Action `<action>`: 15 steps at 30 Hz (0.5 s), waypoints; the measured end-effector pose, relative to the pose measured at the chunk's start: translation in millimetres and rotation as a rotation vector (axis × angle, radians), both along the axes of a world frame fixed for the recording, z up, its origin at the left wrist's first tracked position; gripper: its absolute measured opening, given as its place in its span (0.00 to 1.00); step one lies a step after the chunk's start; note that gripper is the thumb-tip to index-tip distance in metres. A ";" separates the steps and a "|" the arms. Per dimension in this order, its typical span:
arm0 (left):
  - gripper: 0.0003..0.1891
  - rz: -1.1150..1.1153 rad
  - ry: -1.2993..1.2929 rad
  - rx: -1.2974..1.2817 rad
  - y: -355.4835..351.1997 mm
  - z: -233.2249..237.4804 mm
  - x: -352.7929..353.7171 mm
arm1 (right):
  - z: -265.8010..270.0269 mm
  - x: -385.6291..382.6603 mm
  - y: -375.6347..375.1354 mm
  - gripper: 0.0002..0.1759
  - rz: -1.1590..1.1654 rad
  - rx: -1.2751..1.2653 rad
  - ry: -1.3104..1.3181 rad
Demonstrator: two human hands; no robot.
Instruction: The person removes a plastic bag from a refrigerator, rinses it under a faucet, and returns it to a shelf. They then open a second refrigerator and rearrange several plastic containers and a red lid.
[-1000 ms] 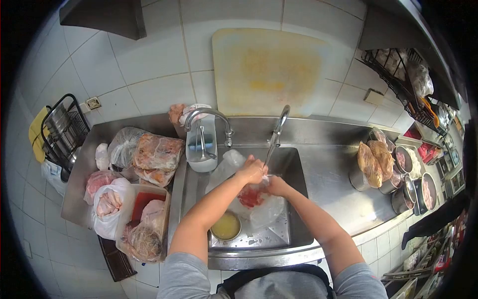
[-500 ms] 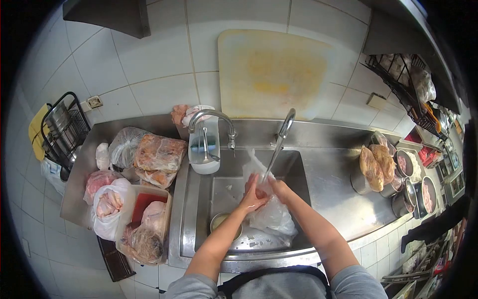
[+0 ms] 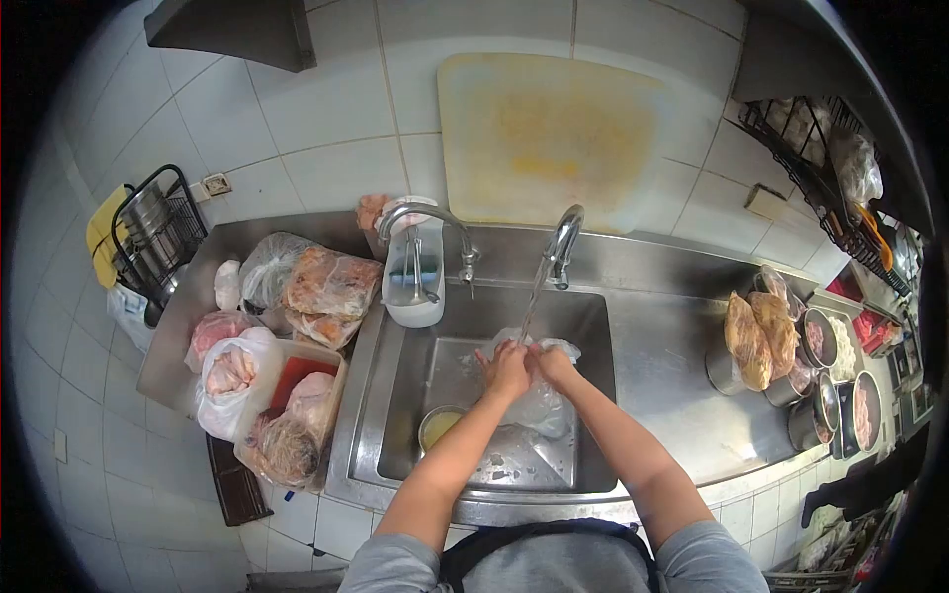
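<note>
Over the steel sink (image 3: 405,395), my left hand (image 3: 505,370) and my right hand (image 3: 555,364) are close together on a clear plastic bag (image 3: 539,405). Water runs from the right faucet (image 3: 565,237) down onto the bag and fingers. Both hands are closed on the bag's upper part, and its lower part hangs in the basin. Whatever is inside the bag cannot be made out. A round bowl (image 3: 440,425) sits in the sink, partly behind my left forearm.
Left of the sink, a steel tray holds bagged meat (image 3: 324,282) and a plastic tub (image 3: 331,395). A white container (image 3: 415,312) with utensils stands under the left faucet (image 3: 420,210). Metal pots (image 3: 727,371) with meat stand at right. A cutting board (image 3: 549,138) leans behind.
The camera view has shifted slightly. My hands have come closer together, and the bag's raised top has dropped and is bunched around them.
</note>
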State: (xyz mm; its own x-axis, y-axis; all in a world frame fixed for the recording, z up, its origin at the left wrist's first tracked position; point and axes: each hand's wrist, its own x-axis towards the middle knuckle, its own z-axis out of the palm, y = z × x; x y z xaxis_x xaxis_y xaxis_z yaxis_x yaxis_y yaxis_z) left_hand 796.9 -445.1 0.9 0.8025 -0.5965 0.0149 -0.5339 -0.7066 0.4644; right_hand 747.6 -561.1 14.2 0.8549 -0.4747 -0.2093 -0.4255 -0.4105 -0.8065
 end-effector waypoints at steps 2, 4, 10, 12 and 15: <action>0.19 0.002 -0.006 0.025 -1.8 5.3 8.5 | -8.4 6.3 -1.6 0.34 0.003 -0.137 -0.007; 0.13 0.001 -0.070 -0.011 2.2 12.3 15.2 | -3.8 9.2 -1.3 0.34 0.052 -0.250 -0.023; 0.11 -0.035 -0.228 0.292 11.7 35.4 26.6 | 3.8 17.0 -1.1 0.31 0.159 -0.405 -0.077; 0.12 -0.020 -0.252 0.190 15.5 30.9 27.4 | 9.6 16.7 0.9 0.31 0.144 -0.405 -0.067; 0.11 -0.060 -0.308 0.092 22.6 29.6 27.0 | 14.4 13.4 -0.5 0.30 0.128 -0.352 -0.090</action>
State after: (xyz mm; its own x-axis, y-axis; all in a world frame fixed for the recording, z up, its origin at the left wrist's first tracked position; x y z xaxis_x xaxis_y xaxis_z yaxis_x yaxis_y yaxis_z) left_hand 823.9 -422.5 30.5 0.7323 -0.6524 0.1953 -0.6810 -0.7015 0.2099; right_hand 761.0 -561.5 28.6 0.9194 -0.3925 0.0262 -0.2867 -0.7142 -0.6386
